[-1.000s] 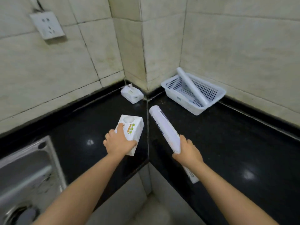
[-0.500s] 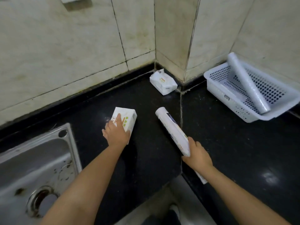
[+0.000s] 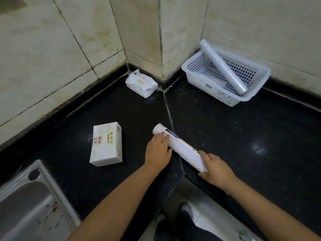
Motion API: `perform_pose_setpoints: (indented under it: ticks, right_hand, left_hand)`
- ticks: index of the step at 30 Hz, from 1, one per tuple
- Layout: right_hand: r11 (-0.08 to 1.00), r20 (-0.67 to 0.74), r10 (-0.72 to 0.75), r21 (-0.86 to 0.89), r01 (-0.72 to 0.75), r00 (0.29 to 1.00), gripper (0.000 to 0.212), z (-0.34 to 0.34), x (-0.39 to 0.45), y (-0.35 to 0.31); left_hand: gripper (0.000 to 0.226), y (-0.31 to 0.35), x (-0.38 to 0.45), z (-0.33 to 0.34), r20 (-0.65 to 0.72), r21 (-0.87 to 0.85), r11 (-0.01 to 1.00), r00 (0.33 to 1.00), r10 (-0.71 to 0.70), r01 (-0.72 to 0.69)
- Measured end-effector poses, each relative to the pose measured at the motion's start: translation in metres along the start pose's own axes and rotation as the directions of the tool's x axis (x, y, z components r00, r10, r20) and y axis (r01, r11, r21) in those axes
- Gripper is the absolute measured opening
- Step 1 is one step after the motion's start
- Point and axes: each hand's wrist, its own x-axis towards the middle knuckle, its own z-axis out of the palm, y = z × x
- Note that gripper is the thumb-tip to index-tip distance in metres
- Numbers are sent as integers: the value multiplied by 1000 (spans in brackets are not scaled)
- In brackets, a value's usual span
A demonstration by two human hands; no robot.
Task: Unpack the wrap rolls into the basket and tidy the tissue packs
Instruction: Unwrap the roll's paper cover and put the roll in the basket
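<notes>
Worktop [image 3: 243, 136]: It is black and shiny and is bending round the wall corner. Everything below is placed from that corner.

Sink [image 3: 26, 202]: It is sitting far out from the corner, down on the left side.

Basket [image 3: 194, 73]: It is white with little holes and is sitting just right of the corner, against the wall.

Bare roll [image 3: 224, 70]: It is lying slanted in the basket, with its top end poking over the back rim. This one looks done.

Wrapped roll [image 3: 180, 148]: It is lying on the worktop, well out from the corner, across the crack that is running out from it. Its paper sleeve is on.

Boxy tissue pack [image 3: 106, 145]: It is lying flat, out from the corner on the left, with nobody touching it.

Soft tissue pack [image 3: 141, 83]: It is sitting right up in the corner and looks a bit crumpled.

Left hand [image 3: 159, 150]: It is curling its fingers over the far end of the wrapped roll and is gripping it.

Right hand [image 3: 215, 168]: It is gripping the near end of the same roll.

Step now: I think the person is getting ready to take the sleeve off the roll.

Next move: One hand needs to be holding tight while the other is pulling the sleeve off. Then the roll is going in the basket by the corner. The tissue packs are waiting to be tidied.
</notes>
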Motion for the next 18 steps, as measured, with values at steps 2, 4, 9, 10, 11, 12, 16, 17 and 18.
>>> perform_pose_setpoints:
  ticks: [2, 4, 9, 10, 11, 12, 16, 17, 18]
  right_hand:
    - [999, -46, 5, -47, -7, 999, 71, 0, -13, 4]
    - [997, -223, -63, -53, 52, 973, 53, -3, -23, 3]
    - [984, -431, -174, -50, 169, 885, 33, -2, -27, 0]
    - [989, -395, -142, -23, 145, 908, 31, -3, -22, -3]
    - [994, -325, -85, 40, 104, 942, 28, -6, -18, -6]
    - [997, -257, -49, 50, 63, 965, 28, -6, -11, -5]
    - [994, -342, -109, -67, 92, 933, 30, -15, 2, -12]
    - [987, -356, -162, -80, 143, 920, 30, -14, 1, -16]
    - [970, -359, -232, -155, 188, 904, 32, -13, 0, -20]
  left_hand:
    - [59, 3, 8, 2, 2, 25, 999, 1000, 29, -29]
    - [59, 2, 16, 2, 31, 48, 998, 998, 47, -49]
    - [52, -4, 24, 6, 97, 37, 997, 993, 70, -74]
    - [50, -5, 25, 5, 88, 21, 997, 993, 74, -76]
    - [49, -7, 26, 5, 76, 3, 997, 994, 82, -83]
    - [48, -8, 27, 4, 57, -14, 996, 994, 89, -89]
    - [53, -15, 23, 3, -18, -78, 995, 998, 59, -61]
    - [56, -19, 22, 3, 2, -68, 995, 998, 70, -69]
    - [59, -22, 22, 4, 33, -42, 996, 996, 83, -81]
